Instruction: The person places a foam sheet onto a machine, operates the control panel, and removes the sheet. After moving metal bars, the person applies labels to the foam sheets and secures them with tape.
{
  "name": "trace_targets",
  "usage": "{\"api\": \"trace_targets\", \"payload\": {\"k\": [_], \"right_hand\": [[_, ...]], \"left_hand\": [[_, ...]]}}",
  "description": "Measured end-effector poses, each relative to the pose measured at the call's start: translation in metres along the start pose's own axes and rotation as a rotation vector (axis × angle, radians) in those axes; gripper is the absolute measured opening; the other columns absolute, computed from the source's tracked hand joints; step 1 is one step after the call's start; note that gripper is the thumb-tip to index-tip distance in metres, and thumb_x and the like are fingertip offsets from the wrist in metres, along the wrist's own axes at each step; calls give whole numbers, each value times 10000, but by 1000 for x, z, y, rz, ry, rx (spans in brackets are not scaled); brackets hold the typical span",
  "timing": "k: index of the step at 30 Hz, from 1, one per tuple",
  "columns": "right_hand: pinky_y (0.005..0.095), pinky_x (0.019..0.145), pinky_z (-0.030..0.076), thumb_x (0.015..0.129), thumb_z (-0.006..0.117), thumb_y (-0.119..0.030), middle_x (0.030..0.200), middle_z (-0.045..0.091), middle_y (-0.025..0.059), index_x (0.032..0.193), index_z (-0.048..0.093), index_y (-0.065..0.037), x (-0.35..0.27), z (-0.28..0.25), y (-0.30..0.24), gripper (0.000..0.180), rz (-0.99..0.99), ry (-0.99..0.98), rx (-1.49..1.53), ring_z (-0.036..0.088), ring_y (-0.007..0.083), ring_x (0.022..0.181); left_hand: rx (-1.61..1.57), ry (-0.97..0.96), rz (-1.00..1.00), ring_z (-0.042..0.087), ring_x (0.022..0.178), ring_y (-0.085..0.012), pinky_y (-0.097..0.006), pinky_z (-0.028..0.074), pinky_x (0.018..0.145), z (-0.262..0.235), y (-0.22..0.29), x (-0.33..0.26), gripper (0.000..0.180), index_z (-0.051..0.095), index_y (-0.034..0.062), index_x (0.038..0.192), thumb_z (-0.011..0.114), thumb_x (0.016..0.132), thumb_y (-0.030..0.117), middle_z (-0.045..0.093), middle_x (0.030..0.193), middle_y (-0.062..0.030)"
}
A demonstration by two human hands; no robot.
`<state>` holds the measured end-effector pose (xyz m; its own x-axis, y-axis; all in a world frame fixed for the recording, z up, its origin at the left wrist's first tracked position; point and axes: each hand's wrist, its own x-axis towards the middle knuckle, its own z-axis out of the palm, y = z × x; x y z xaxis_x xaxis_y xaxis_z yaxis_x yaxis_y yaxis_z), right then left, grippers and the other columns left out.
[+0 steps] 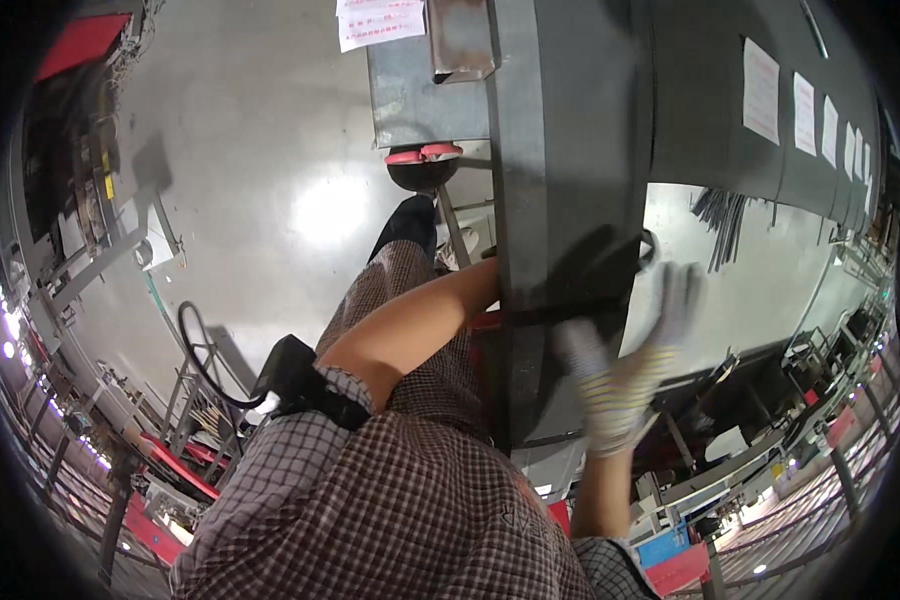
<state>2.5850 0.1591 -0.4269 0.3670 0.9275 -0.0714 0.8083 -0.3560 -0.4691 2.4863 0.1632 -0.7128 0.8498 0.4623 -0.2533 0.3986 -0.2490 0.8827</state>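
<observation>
A long dark grey metal surface (570,120) runs away from me, just right of my body. My left forearm reaches to its left edge, and the hand beyond the wrist is hidden there. Over the right side of the surface is my right hand (625,380), in a white knitted glove with yellow stripes. Its fingers are spread, blurred by motion, and nothing shows between them. A dark hand-like shadow (592,262) falls on the surface beyond the glove.
Ahead sit a grey metal box (425,100) and a rusty metal piece (462,45). Below them is a black rounded object with red pads (425,168). Dark thin rods (722,225) lie right of the surface. Paper sheets (760,90) are on the dark panel. Racks and frames line both sides.
</observation>
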Motion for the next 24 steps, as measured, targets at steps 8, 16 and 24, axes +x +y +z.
{"api": "trace_targets", "payload": {"k": [8,16,24], "right_hand": [[656,1104,182,619,766,-554,1522,234,318,1474,329,-64,-34,43,-11,1078,27,-141,-247,225,554,1378],[479,939,428,794,685,-495,1075,621,125,1124,605,-76,-2,-12,-29,539,-557,-177,188,578,335,1018],[381,638,508,787,746,-325,702,678,89,968,729,-152,56,-65,46,251,-169,-561,416,663,265,635]], "left_hand": [[-1066,190,-333,570,1156,-217,-320,428,1087,-157,61,-194,338,580,26,1143,683,824,-16,588,1172,-100],[-480,293,-80,559,1042,-232,-365,478,852,-145,165,-121,356,532,48,1171,663,841,41,557,1109,-87],[-948,307,-425,569,1142,-173,-327,479,997,-127,148,-88,796,452,6,1294,894,643,126,595,1233,-87]]}}
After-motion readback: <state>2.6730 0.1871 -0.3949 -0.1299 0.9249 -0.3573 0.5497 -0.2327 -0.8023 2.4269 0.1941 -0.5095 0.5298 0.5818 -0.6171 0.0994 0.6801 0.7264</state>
